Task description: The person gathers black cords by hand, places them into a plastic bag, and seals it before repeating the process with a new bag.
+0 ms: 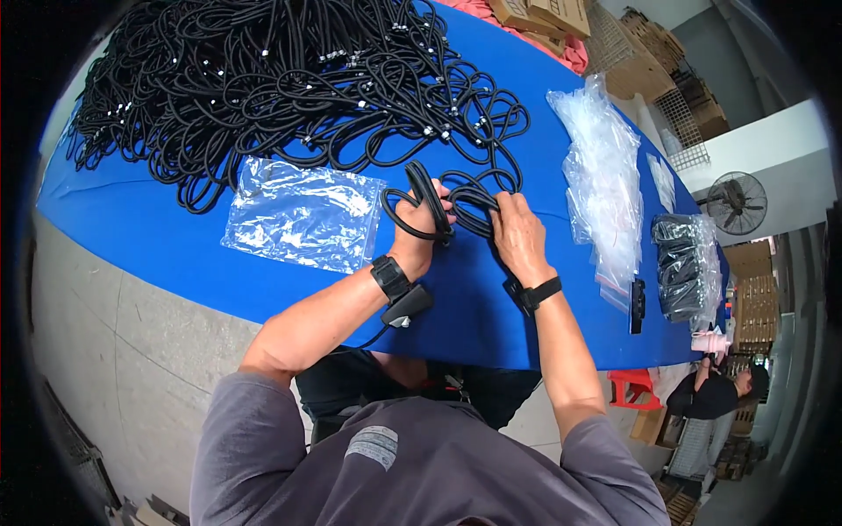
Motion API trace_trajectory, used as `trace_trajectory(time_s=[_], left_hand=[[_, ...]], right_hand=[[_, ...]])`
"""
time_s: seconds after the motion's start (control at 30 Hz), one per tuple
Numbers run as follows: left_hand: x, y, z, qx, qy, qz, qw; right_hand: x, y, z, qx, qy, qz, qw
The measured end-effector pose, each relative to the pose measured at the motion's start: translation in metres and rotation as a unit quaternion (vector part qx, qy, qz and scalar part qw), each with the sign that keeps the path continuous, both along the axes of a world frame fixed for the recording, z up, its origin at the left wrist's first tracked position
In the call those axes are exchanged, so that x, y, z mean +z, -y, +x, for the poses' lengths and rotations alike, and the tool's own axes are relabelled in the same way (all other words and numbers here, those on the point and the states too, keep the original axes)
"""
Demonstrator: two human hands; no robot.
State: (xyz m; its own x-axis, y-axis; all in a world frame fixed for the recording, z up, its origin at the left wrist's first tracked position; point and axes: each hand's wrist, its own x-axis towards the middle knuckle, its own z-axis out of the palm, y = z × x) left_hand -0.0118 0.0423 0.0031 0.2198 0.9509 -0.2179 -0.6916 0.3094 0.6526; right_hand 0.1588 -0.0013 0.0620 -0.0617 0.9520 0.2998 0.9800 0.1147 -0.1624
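Note:
Over the blue-covered table (478, 302), my left hand (412, 235) is closed round a folded bundle of black cord (424, 195), which stands up between thumb and fingers with a loop hanging beside it. Just to its right, my right hand (519, 238) grips another loosely coiled black cord (471, 198); its fingers curl over the coil's right edge. Part of that coil touches or nears the left fingers. Beyond both hands lies a big tangled heap of black cords (237, 96) with small white or metallic pieces on them. A flat clear plastic bag (303, 215) rests left of my left hand.
A pile of clear plastic bags (605, 167) lies at the right. Past it are a clear pack of black goods (681, 267) and a small black object (638, 307). A red stool (633, 388), a fan (737, 202) and another person (719, 392) are beyond the table.

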Motion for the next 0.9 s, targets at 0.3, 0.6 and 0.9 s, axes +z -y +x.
trace_trajectory(time_s=[0.3,0.6,0.9], left_hand=[[0.003,-0.004,-0.002,-0.058,-0.019,0.044,0.997],[0.0,-0.009,-0.008,-0.175,0.026,0.085,0.981],[0.012,0.004,-0.004,-0.207,-0.011,0.13,0.97]], right_hand=[[0.011,0.005,-0.002,0.064,0.049,0.004,0.997],[0.005,-0.014,0.053,-0.167,-0.455,-0.065,0.872],[0.008,0.015,0.02,-0.127,-0.559,-0.026,0.819]])
